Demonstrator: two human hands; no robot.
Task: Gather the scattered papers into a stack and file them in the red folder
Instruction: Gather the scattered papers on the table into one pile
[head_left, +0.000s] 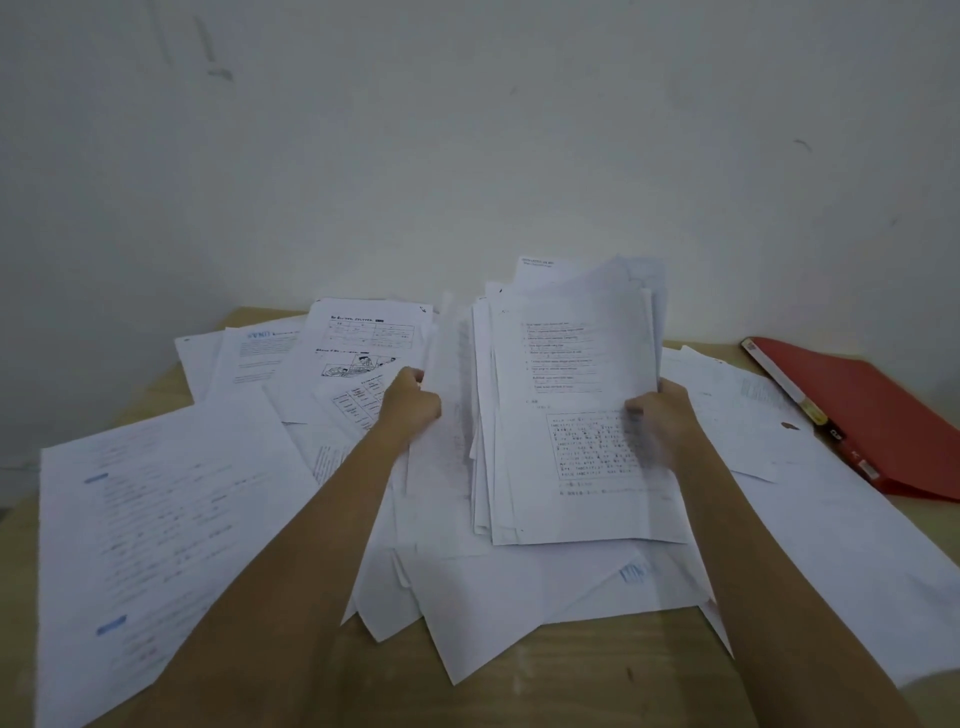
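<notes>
R hand (657, 415) clamps the uneven stack of white printed sheets (566, 415) mid-table. L hand (410, 400) prob pinches a blurred loose sheet (448, 384). Flat red plastic folder (852, 410) lies far right. Tip: tap stack edges square on the light wooden table (571, 691) first.

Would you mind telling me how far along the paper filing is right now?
Done: a thick stack is gathered, gripped by the right hand. In hand: the left hand grips a blurred sheet beside the stack. Left: many loose papers lie spread over the table, and the red folder lies at the right, apparently closed; filing looks unstarted.
</notes>
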